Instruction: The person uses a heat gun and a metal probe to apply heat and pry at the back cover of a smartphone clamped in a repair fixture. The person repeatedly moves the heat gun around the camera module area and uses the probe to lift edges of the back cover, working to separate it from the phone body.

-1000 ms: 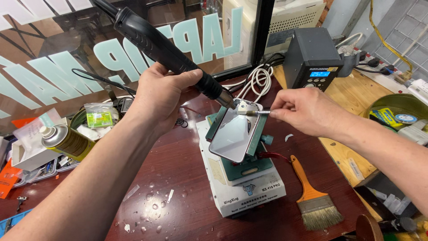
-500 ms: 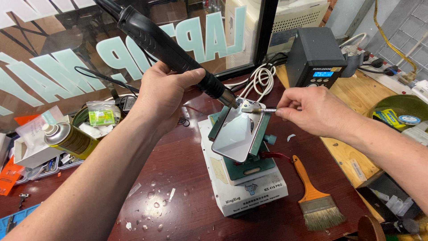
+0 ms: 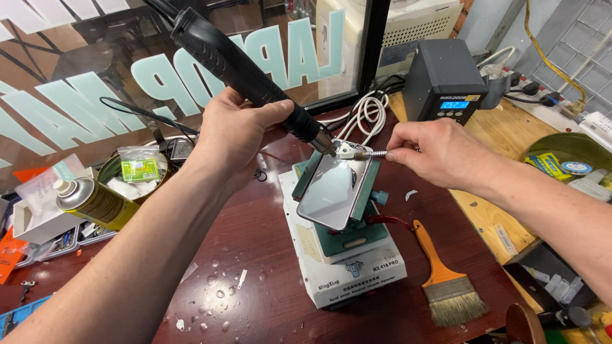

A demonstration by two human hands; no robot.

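Head view: our left hand (image 3: 239,130) has its grip wrapped tight round the black hot-air gun (image 3: 245,70), nozzle tip aimed at the top edge of the phone (image 3: 335,191). Right hand (image 3: 440,153) has fingers pinched shut on a slim metal tool (image 3: 373,154), tip touching the phone's camera corner. Phone sits tilted, back up, clamped in the green holder (image 3: 363,220) on the white base unit (image 3: 347,274), mid-counter (image 3: 255,248). Progress, as we judge it: heating and prying at the corner is under way; the back looks still seated, no gap visible, so lifting is left. Hard to make out: exact tool tip, hidden by nozzle and glare. Gun's cord end is cut off top-left. Orange brush (image 3: 446,280) lies just beside the base; grey station (image 3: 446,79) behind, with a lit screen.
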